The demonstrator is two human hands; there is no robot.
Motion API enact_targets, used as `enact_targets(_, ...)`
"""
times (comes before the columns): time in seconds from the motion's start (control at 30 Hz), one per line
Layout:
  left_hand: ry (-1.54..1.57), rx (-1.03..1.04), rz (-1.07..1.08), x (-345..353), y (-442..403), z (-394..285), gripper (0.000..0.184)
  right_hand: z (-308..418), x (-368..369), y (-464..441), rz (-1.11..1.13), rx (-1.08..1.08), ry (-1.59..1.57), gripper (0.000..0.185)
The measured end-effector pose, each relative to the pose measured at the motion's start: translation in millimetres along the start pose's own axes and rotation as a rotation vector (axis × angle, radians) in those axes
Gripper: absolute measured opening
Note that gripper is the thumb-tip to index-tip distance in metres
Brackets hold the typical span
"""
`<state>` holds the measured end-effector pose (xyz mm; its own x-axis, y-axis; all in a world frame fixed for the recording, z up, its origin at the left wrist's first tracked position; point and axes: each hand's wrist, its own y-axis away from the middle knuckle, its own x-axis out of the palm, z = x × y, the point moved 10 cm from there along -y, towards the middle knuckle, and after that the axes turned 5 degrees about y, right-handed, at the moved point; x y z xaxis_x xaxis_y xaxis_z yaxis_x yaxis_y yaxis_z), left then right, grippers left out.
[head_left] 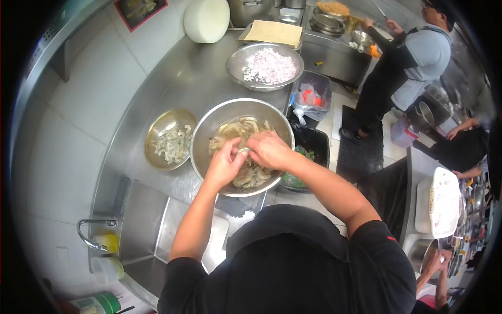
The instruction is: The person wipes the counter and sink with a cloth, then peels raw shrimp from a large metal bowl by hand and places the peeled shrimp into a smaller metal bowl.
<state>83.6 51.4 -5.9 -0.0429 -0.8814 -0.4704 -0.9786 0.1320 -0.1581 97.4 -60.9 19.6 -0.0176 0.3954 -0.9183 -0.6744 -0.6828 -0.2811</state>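
Observation:
Over a large metal bowl (201, 172), my left hand (226, 165) and my right hand (269, 149) meet with fingers pinched together. Between them is a small pale shrimp (243, 150), partly covered by the fingertips. Greyish unpeeled shrimp (252, 177) lie in liquid in the bowl beneath. To the left, a smaller metal bowl (152, 157) contains a pile of pale, peeled-looking shrimp (173, 144).
Chopped pinkish-white pieces fill a wide metal bowl (238, 78) farther back. Left of me are a sink (138, 220) and faucet (94, 240). Bins (323, 141) stand beside the counter. A co-worker (408, 63) stands at the stove; others work at right.

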Motion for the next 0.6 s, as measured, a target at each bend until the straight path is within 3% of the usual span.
enact_targets(0.13,0.266,-0.248,0.073,19.1,2.7,14.5,0.022,10.0,1.3,5.8,0.006,-0.014,0.207,0.027)
enact_targets(0.27,0.272,-0.218,0.012,10.6,-1.8,-16.9,0.021,1.8,-12.2,2.2,-0.006,0.086,0.218,0.025)
enact_targets(0.37,0.204,-0.069,-0.032,1.7,-7.2,-36.0,0.02,-7.1,-30.7,1.1,-0.007,0.154,0.166,0.021)
enact_targets(0.47,0.134,-0.05,-0.1,-14.6,-6.8,-37.7,0.022,-20.3,-71.0,18.2,-0.224,0.163,0.095,0.018)
enact_targets(0.6,0.334,-0.089,-0.276,-53.3,6.8,-15.3,0.027,-79.1,-100.4,58.7,-0.351,0.422,-0.018,0.02)
